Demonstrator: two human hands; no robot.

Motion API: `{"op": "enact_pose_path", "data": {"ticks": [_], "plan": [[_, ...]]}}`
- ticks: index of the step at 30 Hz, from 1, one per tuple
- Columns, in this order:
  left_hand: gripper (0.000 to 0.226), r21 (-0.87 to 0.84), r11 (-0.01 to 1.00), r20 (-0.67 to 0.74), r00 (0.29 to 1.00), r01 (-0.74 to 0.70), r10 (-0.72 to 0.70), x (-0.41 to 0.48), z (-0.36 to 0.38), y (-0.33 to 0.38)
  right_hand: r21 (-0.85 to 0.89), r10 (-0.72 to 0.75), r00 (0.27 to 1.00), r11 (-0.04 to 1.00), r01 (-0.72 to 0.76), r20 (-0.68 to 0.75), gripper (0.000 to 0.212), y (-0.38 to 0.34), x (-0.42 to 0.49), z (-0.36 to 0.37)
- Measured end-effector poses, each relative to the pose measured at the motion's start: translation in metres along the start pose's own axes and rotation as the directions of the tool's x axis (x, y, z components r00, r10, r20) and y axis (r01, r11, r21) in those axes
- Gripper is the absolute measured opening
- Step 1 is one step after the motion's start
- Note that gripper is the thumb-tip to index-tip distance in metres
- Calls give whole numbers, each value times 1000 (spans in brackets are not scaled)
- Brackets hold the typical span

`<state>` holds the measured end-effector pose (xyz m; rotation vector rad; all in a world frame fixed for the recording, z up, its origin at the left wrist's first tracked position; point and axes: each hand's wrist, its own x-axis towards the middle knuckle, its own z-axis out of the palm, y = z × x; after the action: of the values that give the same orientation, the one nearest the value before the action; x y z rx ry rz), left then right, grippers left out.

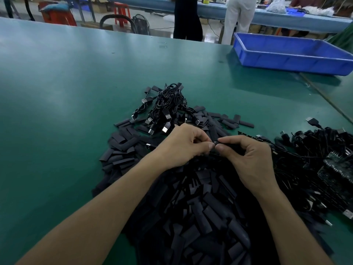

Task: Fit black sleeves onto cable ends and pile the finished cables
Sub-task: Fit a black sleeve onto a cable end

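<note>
1. Green worktop [66,83] fills most of the view, and a heap of black sleeves [200,207] is spread over its near middle.
2. Above the far part of that heap, a small black piece [216,143] is caught between both hands. It is too dark to tell whether it is a sleeve, a cable end, or one on the other.
3. The left hand [183,144] comes in from the heap's left side with the forearm stretched diagonally and the back of the hand up. Its fingers are curled in, and thumb and forefinger pinch the piece's left end.
4. The right hand [248,155] reaches in over the heap's right side with its wrist bent. Thumb and forefinger pinch the piece's right end, and the other fingers are curled beneath. The two thumb tips nearly touch.
5. Just beyond the heap lies a bundle of black cables [168,104], with metal plugs poking out toward the hands.
6. To the right of the heap sits a wider tangle of cables [315,150], with small dark circuit boards among them.
7. Far beyond the heap, to the right, a blue tray [286,58] rests on the worktop.
8. Behind the worktop's far edge, two people stand at a long blue bench [267,14], with red stools [121,12] off to the left.
</note>
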<state>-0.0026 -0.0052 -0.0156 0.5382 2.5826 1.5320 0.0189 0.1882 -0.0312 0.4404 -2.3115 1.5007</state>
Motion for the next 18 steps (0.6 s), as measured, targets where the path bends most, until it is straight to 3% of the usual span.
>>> {"op": "enact_pose_path", "data": {"ticks": [18], "plan": [[9, -205, 977, 43, 998, 58, -50, 2, 4, -4, 99, 20, 999, 995, -24, 41, 15, 0, 2, -1]]}}
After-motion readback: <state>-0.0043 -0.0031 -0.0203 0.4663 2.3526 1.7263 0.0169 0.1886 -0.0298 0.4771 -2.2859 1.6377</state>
